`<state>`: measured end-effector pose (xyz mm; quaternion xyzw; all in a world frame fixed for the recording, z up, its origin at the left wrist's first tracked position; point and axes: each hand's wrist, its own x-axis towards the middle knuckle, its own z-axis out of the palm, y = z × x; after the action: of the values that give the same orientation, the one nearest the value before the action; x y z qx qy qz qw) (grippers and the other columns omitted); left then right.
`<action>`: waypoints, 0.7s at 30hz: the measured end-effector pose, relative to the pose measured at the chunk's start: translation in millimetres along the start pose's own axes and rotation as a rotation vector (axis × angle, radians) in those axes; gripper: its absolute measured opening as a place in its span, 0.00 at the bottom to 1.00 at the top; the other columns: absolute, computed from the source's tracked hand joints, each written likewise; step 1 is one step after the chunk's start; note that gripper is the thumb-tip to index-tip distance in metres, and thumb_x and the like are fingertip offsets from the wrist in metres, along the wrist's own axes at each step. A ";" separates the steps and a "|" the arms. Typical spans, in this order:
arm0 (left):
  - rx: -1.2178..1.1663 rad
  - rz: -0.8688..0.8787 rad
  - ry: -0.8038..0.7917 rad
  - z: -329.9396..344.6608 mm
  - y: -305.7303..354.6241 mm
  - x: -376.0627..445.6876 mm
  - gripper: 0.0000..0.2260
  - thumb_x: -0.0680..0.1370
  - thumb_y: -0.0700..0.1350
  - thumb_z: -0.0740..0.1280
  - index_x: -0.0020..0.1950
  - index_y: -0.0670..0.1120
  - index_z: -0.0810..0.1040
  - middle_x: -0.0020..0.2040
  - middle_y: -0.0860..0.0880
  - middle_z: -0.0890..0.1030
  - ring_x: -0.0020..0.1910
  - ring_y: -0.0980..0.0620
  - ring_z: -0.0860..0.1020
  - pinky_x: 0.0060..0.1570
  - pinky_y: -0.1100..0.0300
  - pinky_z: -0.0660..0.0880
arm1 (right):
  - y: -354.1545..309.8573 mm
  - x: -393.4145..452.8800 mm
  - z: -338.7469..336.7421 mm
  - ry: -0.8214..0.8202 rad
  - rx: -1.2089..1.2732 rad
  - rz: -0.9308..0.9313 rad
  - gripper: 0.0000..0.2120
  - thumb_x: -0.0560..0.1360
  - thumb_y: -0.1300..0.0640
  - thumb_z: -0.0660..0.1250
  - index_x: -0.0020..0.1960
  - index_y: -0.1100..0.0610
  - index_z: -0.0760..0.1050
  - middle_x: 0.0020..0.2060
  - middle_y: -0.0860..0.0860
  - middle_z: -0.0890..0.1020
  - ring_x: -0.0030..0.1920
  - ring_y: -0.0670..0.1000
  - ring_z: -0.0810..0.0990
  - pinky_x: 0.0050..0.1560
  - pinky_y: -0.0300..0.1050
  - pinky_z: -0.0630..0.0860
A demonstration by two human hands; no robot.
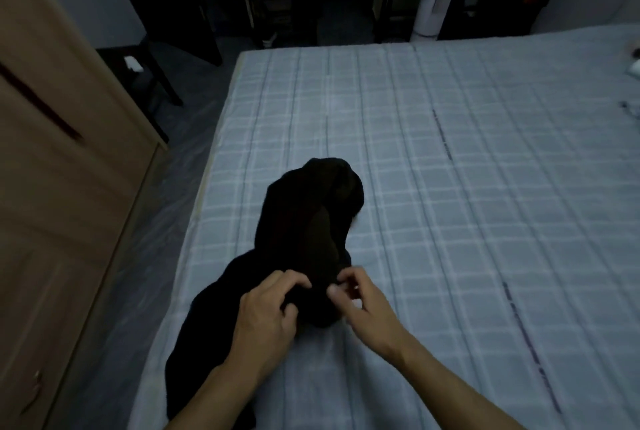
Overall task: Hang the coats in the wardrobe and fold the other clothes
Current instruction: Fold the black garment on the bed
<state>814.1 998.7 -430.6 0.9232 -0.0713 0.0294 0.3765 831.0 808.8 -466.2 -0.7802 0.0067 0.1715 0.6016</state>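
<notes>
Head view: we pinch the dark garment [304, 239] with left hand [268, 311] and right hand [363, 305] at lower centre; its length runs up-frame away from both.

The room is dim and bluish around me. My black garment [311, 239] is so dark that its folds barely show. The bed [485, 169] takes what soft light there is. Everything looks slightly blurred, and straight lines bow towards the edges.

Garment [304, 228] on bed [450, 159] near its left edge, wardrobe [62, 187] left of bed
</notes>
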 end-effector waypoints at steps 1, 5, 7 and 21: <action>-0.016 0.026 0.002 -6.8 17.3 -14.9 0.21 0.65 0.35 0.61 0.51 0.57 0.77 0.46 0.58 0.78 0.45 0.60 0.78 0.46 0.60 0.75 | -5.1 -10.2 -3.6 0.081 0.032 0.066 0.20 0.75 0.40 0.68 0.60 0.50 0.70 0.50 0.51 0.78 0.48 0.49 0.80 0.43 0.35 0.76; -0.076 0.180 0.043 -30.6 76.2 -75.6 0.20 0.67 0.36 0.61 0.52 0.54 0.79 0.48 0.58 0.79 0.48 0.60 0.79 0.48 0.64 0.76 | -28.1 -39.9 -15.8 0.135 0.198 0.308 0.41 0.66 0.28 0.69 0.70 0.47 0.62 0.57 0.49 0.77 0.56 0.50 0.79 0.60 0.50 0.78; -0.098 0.260 0.030 -35.6 97.5 -107.2 0.20 0.66 0.35 0.63 0.53 0.52 0.79 0.49 0.57 0.80 0.48 0.60 0.80 0.49 0.64 0.76 | -35.5 -54.8 -23.5 0.136 0.312 0.437 0.38 0.66 0.35 0.75 0.67 0.56 0.69 0.55 0.52 0.80 0.55 0.54 0.81 0.58 0.53 0.80; 0.151 0.069 -0.344 -69.4 170.1 -228.1 0.14 0.73 0.56 0.67 0.58 0.59 0.77 0.53 0.60 0.78 0.54 0.61 0.76 0.58 0.57 0.74 | -54.9 -246.3 -27.7 0.327 -0.362 0.002 0.05 0.73 0.64 0.66 0.49 0.62 0.75 0.46 0.54 0.79 0.48 0.53 0.80 0.50 0.48 0.78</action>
<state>562.5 952.0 -288.2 0.9372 -0.1639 -0.1109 0.2872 618.3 749.6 -340.9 -0.8927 0.0742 0.0419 0.4425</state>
